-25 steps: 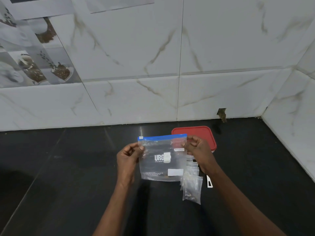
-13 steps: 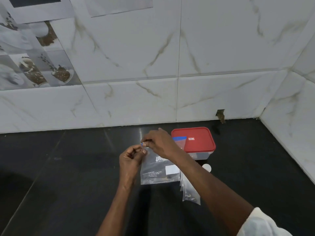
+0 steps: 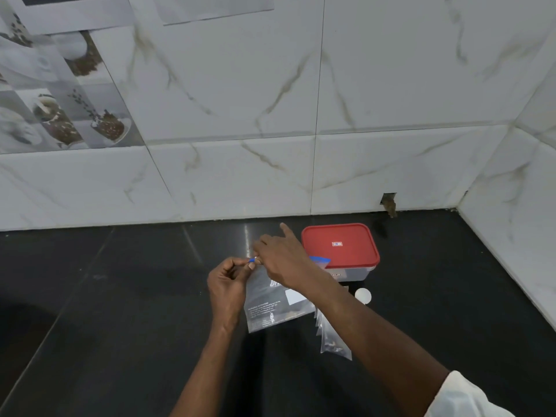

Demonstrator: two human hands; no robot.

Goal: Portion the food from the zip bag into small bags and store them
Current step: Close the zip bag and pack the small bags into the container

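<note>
A clear zip bag [image 3: 272, 305] with a blue zip strip and white print hangs above the black counter. My left hand [image 3: 229, 281] pinches its top left corner. My right hand [image 3: 281, 255] has crossed over to that same corner and pinches the blue strip there, with the index finger sticking out. A few crumbs of food lie at the bag's bottom. Several small clear bags [image 3: 332, 338] with a little dark food in them lie on the counter under my right forearm.
A plastic container with a red lid [image 3: 340, 245] stands behind the bags, near the tiled wall. A small white round piece [image 3: 362, 295] lies in front of it. The black counter [image 3: 120, 311] meets marble-tiled walls at the back and right.
My right hand slid along the blue strip from the bag's right corner to its left corner and now sits beside my left hand. The camera view dipped a little.
</note>
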